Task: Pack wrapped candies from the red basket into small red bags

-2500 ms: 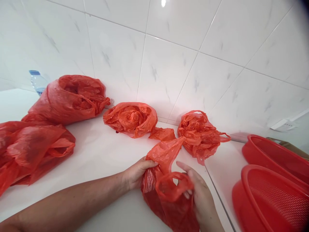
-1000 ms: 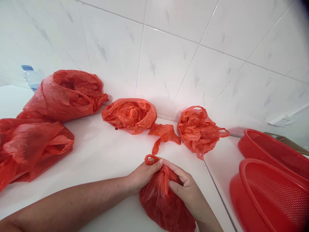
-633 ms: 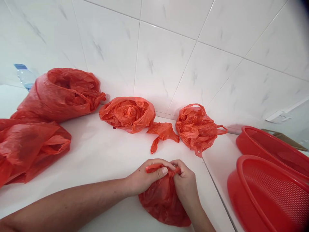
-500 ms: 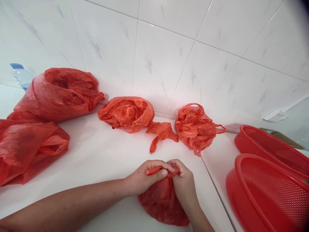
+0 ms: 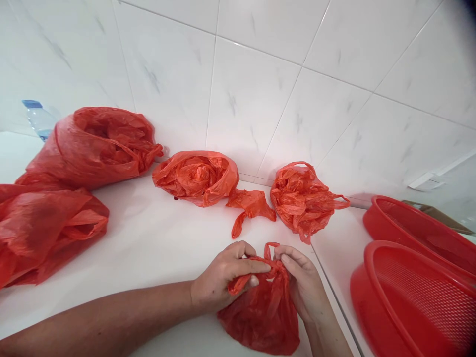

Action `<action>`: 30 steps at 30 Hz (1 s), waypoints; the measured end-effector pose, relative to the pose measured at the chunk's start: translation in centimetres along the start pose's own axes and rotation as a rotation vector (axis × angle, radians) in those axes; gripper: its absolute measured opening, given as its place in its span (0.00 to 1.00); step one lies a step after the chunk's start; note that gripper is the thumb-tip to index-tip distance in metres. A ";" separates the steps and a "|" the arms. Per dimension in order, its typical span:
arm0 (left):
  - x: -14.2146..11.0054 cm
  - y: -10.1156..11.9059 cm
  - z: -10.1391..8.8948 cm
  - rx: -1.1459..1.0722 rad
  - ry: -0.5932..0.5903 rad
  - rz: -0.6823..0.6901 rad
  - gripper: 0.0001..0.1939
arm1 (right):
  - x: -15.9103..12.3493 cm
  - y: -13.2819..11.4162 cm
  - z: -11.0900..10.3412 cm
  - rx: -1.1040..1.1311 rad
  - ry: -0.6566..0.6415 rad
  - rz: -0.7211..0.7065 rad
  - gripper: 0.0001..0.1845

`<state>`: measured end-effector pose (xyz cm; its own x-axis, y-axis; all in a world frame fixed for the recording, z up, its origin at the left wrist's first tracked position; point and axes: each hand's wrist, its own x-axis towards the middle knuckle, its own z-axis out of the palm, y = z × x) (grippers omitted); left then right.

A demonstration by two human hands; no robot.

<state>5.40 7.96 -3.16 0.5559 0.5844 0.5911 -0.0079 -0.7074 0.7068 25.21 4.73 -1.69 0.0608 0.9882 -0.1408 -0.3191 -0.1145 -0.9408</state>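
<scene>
A filled red plastic bag [image 5: 262, 317] rests on the white table near its front, its neck gathered and twisted at the top. My left hand [image 5: 230, 272] pinches the gathered neck, and a twisted handle pokes out between thumb and fingers. On the other side of the neck, my right hand [image 5: 299, 272] has its fingertips closed at the knot area, beside a small handle loop standing up. What fills the bag shows only as a dark mass through the film.
Along the tiled wall sit a bag of crumpled red bags [image 5: 197, 176], a loose scrap of red bag [image 5: 253, 203] and another crumpled bunch [image 5: 303, 198]. Large red bags [image 5: 89, 144] lie left, before a plastic bottle [image 5: 39, 119]. Red baskets [image 5: 372, 277] stand right.
My right hand has shifted outward to the right from the neck, and a handle loop now stands up between my hands. The left hand keeps its grip.
</scene>
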 end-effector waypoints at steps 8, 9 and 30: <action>-0.1 0.8 -0.3 0.350 -0.065 0.446 0.14 | 3.2 1.4 -3.9 -0.716 0.360 -0.178 0.16; -0.1 1.1 -0.2 0.353 -0.071 0.467 0.14 | 3.5 1.6 -4.3 -0.756 0.386 -0.195 0.16; -0.7 0.2 0.4 0.571 -0.380 0.095 0.20 | 6.7 3.9 -11.0 -0.899 0.318 -0.216 0.22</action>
<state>5.30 7.25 -3.55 0.8282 0.4030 0.3896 0.3095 -0.9082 0.2817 34.74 9.82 -9.67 0.3277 0.9383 0.1100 0.5612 -0.0997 -0.8216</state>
